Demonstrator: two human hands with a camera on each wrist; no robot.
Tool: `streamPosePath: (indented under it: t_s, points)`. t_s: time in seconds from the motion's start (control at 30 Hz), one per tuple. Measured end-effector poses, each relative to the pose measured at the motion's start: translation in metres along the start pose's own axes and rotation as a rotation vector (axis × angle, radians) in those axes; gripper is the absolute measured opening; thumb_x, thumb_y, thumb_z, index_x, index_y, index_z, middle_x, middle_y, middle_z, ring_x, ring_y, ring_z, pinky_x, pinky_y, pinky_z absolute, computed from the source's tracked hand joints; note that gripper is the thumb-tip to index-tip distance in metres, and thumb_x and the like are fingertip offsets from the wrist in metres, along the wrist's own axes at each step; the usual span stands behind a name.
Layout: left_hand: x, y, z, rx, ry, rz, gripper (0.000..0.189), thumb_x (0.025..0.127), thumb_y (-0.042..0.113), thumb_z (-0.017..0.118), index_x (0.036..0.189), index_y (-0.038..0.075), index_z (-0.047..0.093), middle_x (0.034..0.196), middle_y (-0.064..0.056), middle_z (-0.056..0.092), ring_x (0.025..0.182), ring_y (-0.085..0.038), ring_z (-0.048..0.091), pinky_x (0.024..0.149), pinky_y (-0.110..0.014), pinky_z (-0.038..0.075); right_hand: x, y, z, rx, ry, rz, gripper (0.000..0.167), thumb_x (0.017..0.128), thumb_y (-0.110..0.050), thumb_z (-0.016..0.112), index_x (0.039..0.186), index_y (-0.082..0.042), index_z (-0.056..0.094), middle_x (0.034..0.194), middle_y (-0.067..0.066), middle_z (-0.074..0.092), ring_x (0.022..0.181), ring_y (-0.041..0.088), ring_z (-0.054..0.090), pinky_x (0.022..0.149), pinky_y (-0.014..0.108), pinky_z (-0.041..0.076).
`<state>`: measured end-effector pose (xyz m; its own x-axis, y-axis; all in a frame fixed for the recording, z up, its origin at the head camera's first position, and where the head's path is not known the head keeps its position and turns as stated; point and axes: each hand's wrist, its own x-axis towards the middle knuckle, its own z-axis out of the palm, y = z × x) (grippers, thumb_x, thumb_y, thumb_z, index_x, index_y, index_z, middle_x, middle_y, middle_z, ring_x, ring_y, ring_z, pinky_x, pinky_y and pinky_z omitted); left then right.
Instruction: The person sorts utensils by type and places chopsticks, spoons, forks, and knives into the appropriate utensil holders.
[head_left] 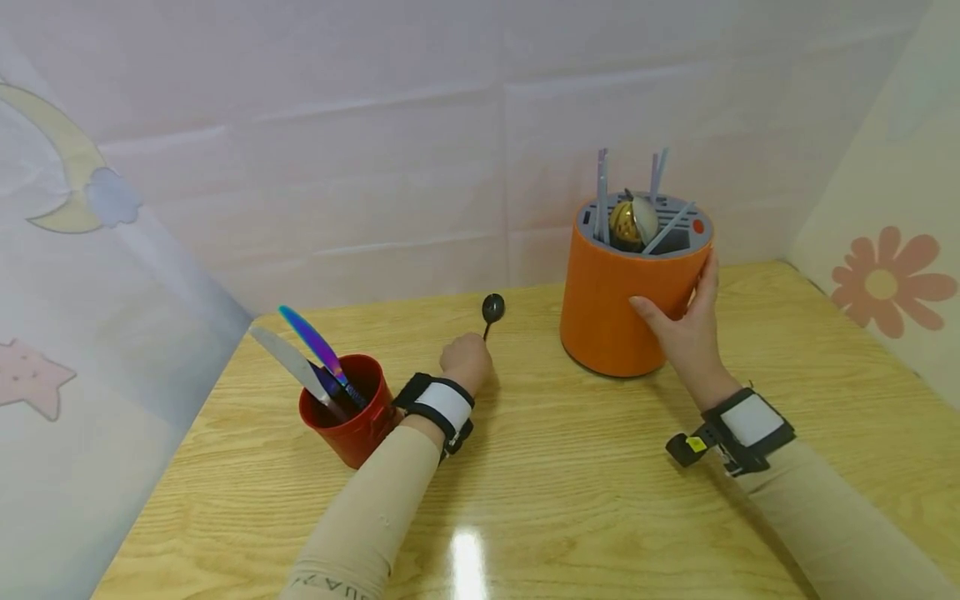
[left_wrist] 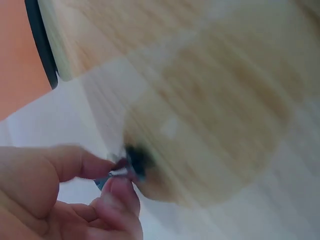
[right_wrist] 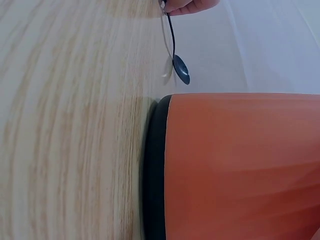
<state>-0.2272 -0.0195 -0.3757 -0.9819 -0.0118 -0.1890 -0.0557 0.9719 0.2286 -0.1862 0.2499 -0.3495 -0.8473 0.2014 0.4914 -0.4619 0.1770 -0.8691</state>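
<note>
My left hand pinches the handle of a dark spoon between thumb and fingertips, low over the table; the bowl points away toward the wall. In the right wrist view the spoon hangs just beyond an orange utensil holder. That holder stands upright with a grey slotted top, and my right hand rests against its right side, thumb on the front and fingers behind. Chopsticks, a gold ladle-like piece and a pale spoon-like piece stick out of its top.
A red cup with several table knives leaning in it stands beside my left wrist. Behind the wooden table hangs a pale wall covering. A wall with a flower print borders the right side.
</note>
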Motion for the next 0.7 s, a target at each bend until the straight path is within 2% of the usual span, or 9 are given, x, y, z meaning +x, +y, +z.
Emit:
streamPosePath:
  t_s: [0.1, 0.17, 0.3, 0.33, 0.43, 0.53, 0.57, 0.63, 0.7]
  points:
    - [0.000, -0.002, 0.000, -0.050, -0.017, 0.001, 0.015, 0.095, 0.011, 0.059, 0.097, -0.001, 0.068, 0.092, -0.011, 0.068, 0.077, -0.020, 0.062, 0.062, -0.032, 0.052, -0.003, -0.011, 0.003, 0.007, -0.007, 0.000, 0.102, 0.086, -0.015, 0.073, 0.156, -0.014, -0.002, 0.160, 0.003, 0.007, 0.144, 0.017, 0.013, 0.117, 0.042, 0.011]
    - [0.003, -0.005, 0.001, -0.111, -0.036, -0.007, 0.015, 0.095, 0.009, 0.059, 0.097, -0.003, 0.067, 0.092, -0.013, 0.067, 0.074, -0.021, 0.061, 0.059, -0.033, 0.052, -0.005, -0.017, 0.005, 0.011, -0.011, 0.000, 0.101, 0.087, -0.014, 0.072, 0.156, -0.013, -0.002, 0.160, 0.004, 0.008, 0.144, 0.018, 0.014, 0.117, 0.043, 0.011]
    - [0.021, -0.013, 0.011, -0.206, -0.062, 0.027, 0.016, 0.094, 0.004, 0.056, 0.094, -0.009, 0.066, 0.088, -0.018, 0.065, 0.069, -0.024, 0.060, 0.059, -0.034, 0.052, -0.006, -0.021, 0.007, 0.015, -0.016, 0.006, 0.099, 0.087, -0.013, 0.071, 0.156, -0.014, -0.001, 0.160, 0.005, 0.010, 0.143, 0.019, 0.016, 0.117, 0.043, 0.013]
    - [0.032, -0.019, 0.020, -0.242, -0.056, 0.060, 0.017, 0.094, 0.003, 0.054, 0.091, -0.010, 0.065, 0.081, -0.018, 0.064, 0.063, -0.023, 0.060, 0.055, -0.031, 0.051, -0.006, -0.021, 0.007, 0.018, -0.015, 0.007, 0.099, 0.087, -0.013, 0.071, 0.156, -0.014, -0.001, 0.160, 0.004, 0.010, 0.143, 0.019, 0.016, 0.117, 0.043, 0.013]
    - [0.042, -0.020, 0.026, -0.444, -0.093, 0.039, 0.018, 0.094, 0.001, 0.049, 0.097, -0.011, 0.062, 0.073, -0.018, 0.063, 0.050, -0.020, 0.055, 0.047, -0.029, 0.047, -0.006, -0.021, 0.007, 0.018, -0.014, 0.005, 0.099, 0.087, -0.013, 0.071, 0.156, -0.013, -0.001, 0.159, 0.005, 0.010, 0.143, 0.019, 0.016, 0.117, 0.042, 0.013]
    - [0.033, -0.014, 0.018, -0.786, -0.118, -0.034, 0.022, 0.095, 0.001, 0.043, 0.112, -0.008, 0.055, 0.070, -0.015, 0.059, 0.044, -0.018, 0.047, 0.043, -0.028, 0.041, -0.006, -0.021, 0.007, 0.007, -0.014, 0.006, 0.099, 0.088, -0.014, 0.071, 0.155, -0.012, -0.002, 0.160, 0.005, 0.009, 0.143, 0.019, 0.015, 0.117, 0.043, 0.012]
    - [0.022, -0.008, 0.007, -0.884, -0.120, -0.078, 0.023, 0.098, 0.002, 0.042, 0.117, -0.006, 0.051, 0.073, -0.014, 0.059, 0.046, -0.018, 0.046, 0.045, -0.030, 0.041, -0.006, -0.022, 0.007, 0.003, -0.015, 0.008, 0.099, 0.088, -0.015, 0.071, 0.155, -0.012, -0.002, 0.160, 0.005, 0.009, 0.143, 0.019, 0.014, 0.117, 0.043, 0.011]
    - [0.011, -0.002, -0.002, -1.014, -0.085, -0.068, 0.018, 0.101, 0.006, 0.040, 0.114, -0.003, 0.048, 0.073, -0.010, 0.053, 0.045, -0.015, 0.040, 0.045, -0.027, 0.039, -0.005, -0.020, 0.007, 0.006, -0.014, 0.009, 0.099, 0.088, -0.014, 0.071, 0.155, -0.012, -0.002, 0.160, 0.006, 0.009, 0.143, 0.019, 0.014, 0.117, 0.043, 0.011]
    - [0.003, 0.004, -0.008, -1.078, -0.046, -0.043, 0.013, 0.105, 0.012, 0.038, 0.109, 0.001, 0.044, 0.074, -0.007, 0.048, 0.044, -0.013, 0.036, 0.046, -0.026, 0.038, -0.004, -0.017, 0.006, 0.011, -0.011, 0.012, 0.100, 0.088, -0.014, 0.071, 0.156, -0.013, -0.002, 0.160, 0.005, 0.009, 0.143, 0.019, 0.014, 0.117, 0.044, 0.011]
